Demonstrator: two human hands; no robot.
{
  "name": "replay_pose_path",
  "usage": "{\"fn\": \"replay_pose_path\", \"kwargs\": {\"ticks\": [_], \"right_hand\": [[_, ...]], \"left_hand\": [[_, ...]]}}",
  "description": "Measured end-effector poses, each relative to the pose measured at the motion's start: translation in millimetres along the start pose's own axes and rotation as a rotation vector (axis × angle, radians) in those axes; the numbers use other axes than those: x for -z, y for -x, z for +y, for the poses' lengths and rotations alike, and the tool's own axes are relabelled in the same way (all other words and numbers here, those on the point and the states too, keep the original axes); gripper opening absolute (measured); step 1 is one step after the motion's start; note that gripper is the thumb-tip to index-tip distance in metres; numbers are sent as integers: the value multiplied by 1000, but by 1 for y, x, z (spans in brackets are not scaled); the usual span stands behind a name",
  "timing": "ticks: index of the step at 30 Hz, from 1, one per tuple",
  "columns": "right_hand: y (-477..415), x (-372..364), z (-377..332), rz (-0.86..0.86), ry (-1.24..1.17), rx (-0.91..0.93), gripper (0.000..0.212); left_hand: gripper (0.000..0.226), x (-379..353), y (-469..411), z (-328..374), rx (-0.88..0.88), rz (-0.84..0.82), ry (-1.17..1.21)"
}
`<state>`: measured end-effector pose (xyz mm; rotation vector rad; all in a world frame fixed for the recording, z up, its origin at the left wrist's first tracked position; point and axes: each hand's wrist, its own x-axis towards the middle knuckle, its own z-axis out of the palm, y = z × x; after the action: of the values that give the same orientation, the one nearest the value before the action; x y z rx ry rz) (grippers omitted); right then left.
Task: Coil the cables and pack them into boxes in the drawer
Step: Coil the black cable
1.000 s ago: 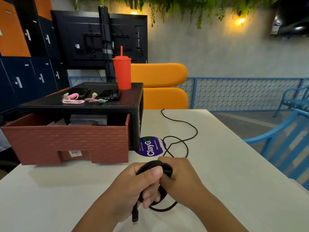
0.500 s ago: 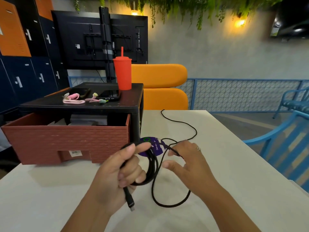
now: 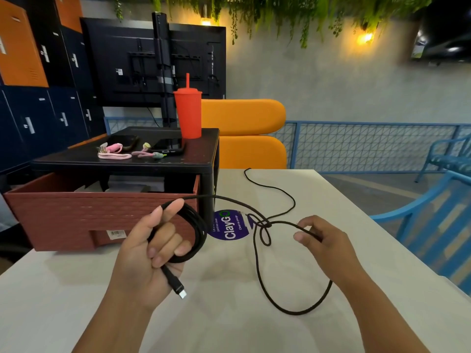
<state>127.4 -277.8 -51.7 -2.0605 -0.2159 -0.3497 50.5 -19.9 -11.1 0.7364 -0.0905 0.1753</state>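
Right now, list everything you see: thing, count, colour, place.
table: 1, white, foreground
cable: 1, black, part coiled, rest looped on table
drawer: 1, brick-red, open, table left
cabinet: 1, black, over drawer
tumbler: 1, red, on cabinet
small cords: about 3, mostly pink, on cabinet
phones: 2, dark, on cabinet
sticker: 1, purple, on table
sofa: 1, orange, behind table
left hand: holds coil
right hand: pinches cable loop

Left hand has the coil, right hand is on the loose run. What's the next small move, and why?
Probably bring the right hand across to the left hand and lay its pinched strand on as the next turn: the left grips several turns of the black cable, and slack lies looped between them.
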Motion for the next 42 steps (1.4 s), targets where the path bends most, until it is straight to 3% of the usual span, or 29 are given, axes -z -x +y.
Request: {"fn": "replay_pose_path", "kwargs": {"ticks": [3, 6, 8, 10, 12, 15, 18, 23, 25, 27, 30, 32, 35, 38, 42], "right_hand": [[1, -1, -6, 42, -38, 54, 17], [1, 1, -6, 33, 104, 103, 21], [-3, 4, -4, 22, 412, 114, 13], [-8, 8, -6, 9, 826, 139, 19], [-10, 7, -11, 4, 993, 113, 20], [-15, 2, -18, 100, 989, 46, 13], [-27, 4, -23, 165, 934, 91, 10], [-54, 9, -53, 254, 843, 366, 15], [-60, 6, -67, 224, 816, 517, 19], [-60, -3, -75, 105, 818, 663, 34], [-50, -22, -68, -220, 830, 691, 33], [-43, -32, -52, -401, 832, 576, 32], [-36, -31, -34, -557, 632, 308, 28], [-31, -22, -23, -733, 545, 158, 33], [-27, -10, -7, -811, 484, 8, 32]], "left_hand": [[28, 8, -5, 0, -1, 31, 22], [28, 12, -8, 2, -4, 48, 36], [27, 13, -8, 2, -3, 49, 34], [27, 12, -7, 2, 4, 35, 37], [27, 11, -7, 1, 12, 21, 44], [28, 12, -7, -1, 31, -5, 65], [38, 14, -8, -3, 53, -40, 108], [50, 17, -10, -6, 68, -56, 132], [44, 17, -10, -5, 66, -45, 147], [36, 16, -10, -4, 57, -23, 152], [30, 14, -9, -3, 45, 10, 153], [30, 15, -10, -1, 31, 24, 168], [32, 18, -11, 0, 9, 32, 178], [31, 20, -12, 2, -7, 46, 178], [30, 26, -14, 8, -54, 82, 206]]}}
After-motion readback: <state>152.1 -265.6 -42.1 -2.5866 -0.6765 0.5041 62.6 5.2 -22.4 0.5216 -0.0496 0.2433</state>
